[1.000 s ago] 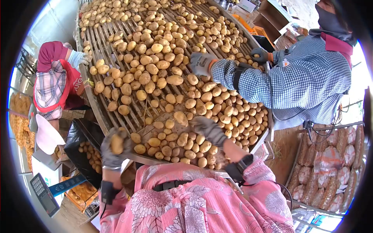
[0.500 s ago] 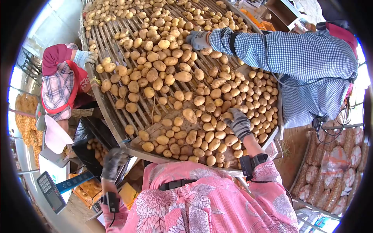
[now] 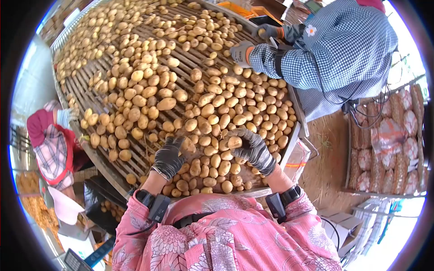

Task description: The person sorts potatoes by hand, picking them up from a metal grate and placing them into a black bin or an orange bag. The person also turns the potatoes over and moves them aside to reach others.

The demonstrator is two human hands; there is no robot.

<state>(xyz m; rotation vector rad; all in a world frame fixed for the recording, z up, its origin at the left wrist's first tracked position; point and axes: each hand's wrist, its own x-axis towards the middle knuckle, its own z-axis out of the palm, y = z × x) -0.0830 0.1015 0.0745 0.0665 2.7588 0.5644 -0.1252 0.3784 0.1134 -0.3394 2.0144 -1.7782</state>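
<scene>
My left hand (image 3: pixel 169 159), in a dark grey glove, is closed at the near edge of the slatted table with its fingertips on a large, dirt-marked potato (image 3: pixel 188 145). To its right, my right hand (image 3: pixel 256 152) wears a grey striped glove and curls round a smaller potato (image 3: pixel 234 142). Loose potatoes (image 3: pixel 224 168) lie between and below both hands on the flat near part of the wooden table (image 3: pixel 190 83). The palm sides of both gloves are hidden.
At the right, a co-worker in a checked shirt (image 3: pixel 334 49) has a gloved hand (image 3: pixel 242 53) at the table's edge. Another person (image 3: pixel 56 144) works at the left. A black bag (image 3: pixel 101 198) with potatoes stands lower left; filled net sacks (image 3: pixel 386 140) are stacked right.
My left hand has come from beside the table onto the potatoes. My right hand has moved slightly left in view, now gripping a potato. The whole view has shifted, and the co-worker's hands have moved.
</scene>
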